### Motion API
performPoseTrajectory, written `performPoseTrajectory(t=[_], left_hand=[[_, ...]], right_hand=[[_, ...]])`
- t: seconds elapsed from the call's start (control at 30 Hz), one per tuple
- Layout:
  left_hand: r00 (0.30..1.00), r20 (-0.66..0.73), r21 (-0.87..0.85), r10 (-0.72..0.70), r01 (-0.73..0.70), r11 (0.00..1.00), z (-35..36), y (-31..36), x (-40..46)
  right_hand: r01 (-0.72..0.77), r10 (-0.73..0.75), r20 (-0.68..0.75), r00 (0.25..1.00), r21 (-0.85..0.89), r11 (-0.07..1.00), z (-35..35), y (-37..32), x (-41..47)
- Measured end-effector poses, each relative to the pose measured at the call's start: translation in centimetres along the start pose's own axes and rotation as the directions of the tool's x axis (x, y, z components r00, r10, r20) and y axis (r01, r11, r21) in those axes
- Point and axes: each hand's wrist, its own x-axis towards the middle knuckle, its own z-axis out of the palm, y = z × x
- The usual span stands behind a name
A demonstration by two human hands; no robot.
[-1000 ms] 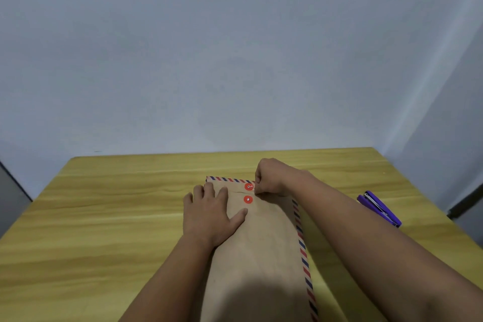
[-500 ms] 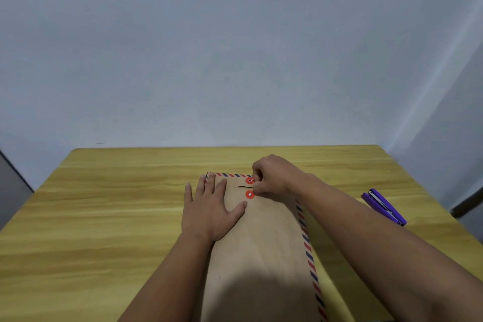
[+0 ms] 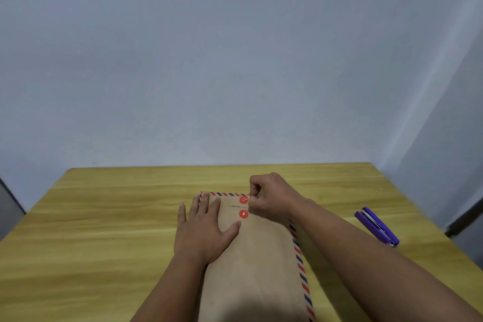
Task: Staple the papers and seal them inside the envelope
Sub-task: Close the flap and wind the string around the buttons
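Right fingers [image 3: 254, 192]: curled tight, tips pinched together just right of the upper button; presumably on the tie string, too fine to make out
Right hand [image 3: 270, 197]: at the far end of the envelope, over its right corner, forearm crossing the striped right edge
Left fingers [image 3: 206, 204]: straight and spread, flat on the envelope near its far left corner; thumb stretched toward the lower button, holding nothing
Left hand [image 3: 203, 232]: palm down, pressing the envelope's left side to the table
Upper button [image 3: 243, 200]: red disc on the flap, just beside the right fingertips
Lower button [image 3: 243, 214]: red disc on the body, just beyond the left thumb tip
Envelope [image 3: 256, 264]: brown, red and blue striped border, lying flat lengthwise, flap folded down at the far end
Papers: not visible
Stapler [image 3: 377, 226]: purple, lying on the table well right of the envelope, beyond the right forearm
Table [image 3: 91, 230]: yellow wood grain, far edge against a pale wall
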Motion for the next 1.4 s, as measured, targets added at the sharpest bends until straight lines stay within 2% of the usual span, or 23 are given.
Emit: performPoseTrajectory(t=[0.07,0.27,0.5,0.67,0.77,0.97,1.1,1.2,1.3,1.4], left_hand=[[1.0,-0.004,0.0,0.001,-0.001,1.0,-0.1,0.0,-0.1],[1.0,-0.006,-0.008,-0.002,0.002,1.0,-0.1,-0.1,-0.2],[1.0,-0.019,-0.019,-0.006,0.005,1.0,-0.1,-0.1,-0.1],[1.0,-0.019,-0.02,-0.004,0.004,1.0,-0.2,-0.1,-0.2],[1.0,-0.024,-0.017,-0.004,0.004,1.0,-0.2,-0.1,-0.2],[0.999,-0.036,-0.029,-0.002,0.001,1.0,-0.2,-0.1,-0.2],[1.0,-0.027,-0.015,-0.01,0.01,1.0,-0.3,0.0,-0.2],[1.0,-0.024,-0.014,-0.01,0.01,1.0,-0.3,0.0,-0.1],[1.0,-0.023,-0.011,-0.011,0.011,1.0,-0.3,0.0,-0.1],[1.0,-0.017,-0.013,-0.012,0.012,1.0,-0.4,0.0,-0.1]], right_hand=[[-0.001,0.001,0.008,1.0,0.006,1.0,0.2,-0.1,0.1],[0.097,-0.035,0.222,0.974,-0.275,0.956,-0.2,1.2,1.7],[0.304,-0.095,0.39,0.916,-0.519,0.799,-0.5,-0.5,3.7],[0.397,-0.112,0.464,0.879,-0.58,0.711,-0.1,-0.9,3.9],[0.411,-0.151,0.468,0.871,-0.525,0.745,-0.2,-0.6,3.8],[0.372,-0.251,0.343,0.905,-0.351,0.86,-0.2,-0.5,3.7],[0.178,-0.148,0.219,0.964,-0.123,0.976,-0.3,-0.5,3.7],[0.05,-0.054,0.135,0.989,0.033,0.998,-0.5,-0.1,3.4],[0.003,-0.01,0.086,0.996,0.077,0.997,-0.6,0.4,3.3],[-0.032,0.023,0.095,0.995,0.092,0.995,-0.9,1.0,3.6]])
